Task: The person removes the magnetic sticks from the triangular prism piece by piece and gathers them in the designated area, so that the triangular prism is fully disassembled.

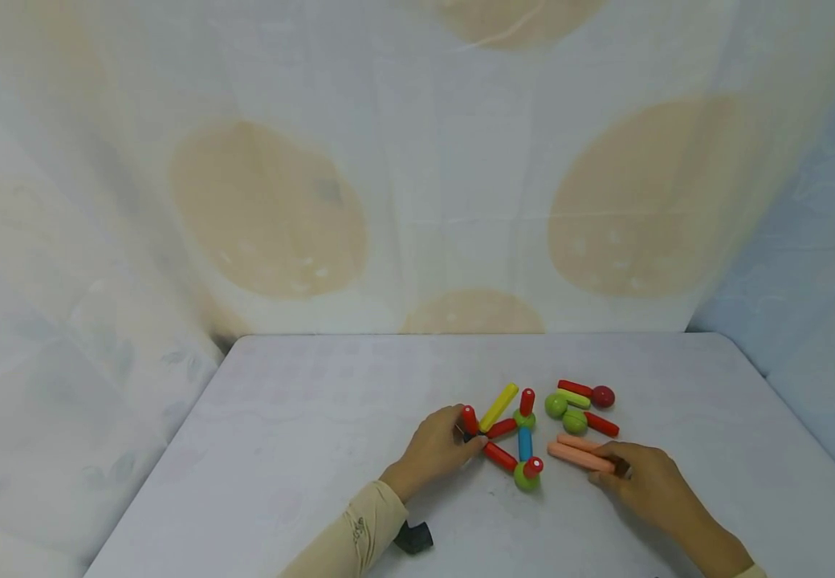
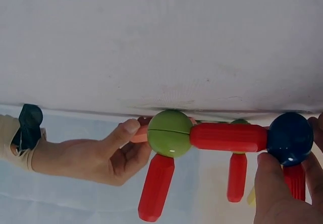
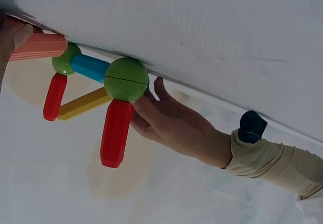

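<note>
Head view: left hand (image 1: 437, 448) pinching dark blue ball (image 1: 469, 436) at left end of rod-and-ball frame (image 1: 511, 437) on surface (image 1: 302, 433). Right of frame, right hand (image 1: 641, 478) clamped on peach rods (image 1: 580, 453); loose cluster (image 1: 580, 404) just behind.

Left wrist view: fingertips (image 2: 270, 159) touching ball (image 2: 290, 138).

Right wrist view: thumb (image 3: 15, 32) on peach rods (image 3: 38, 46), beside frame (image 3: 96, 80).

Dark blue ball (image 2: 289, 138) at the head view's lower centre hidden behind left hand (image 1: 437, 448); right hand (image 1: 647, 482) covers salmon rods' (image 1: 580, 453) near ends, its forearm cut by bottom edge.
</note>
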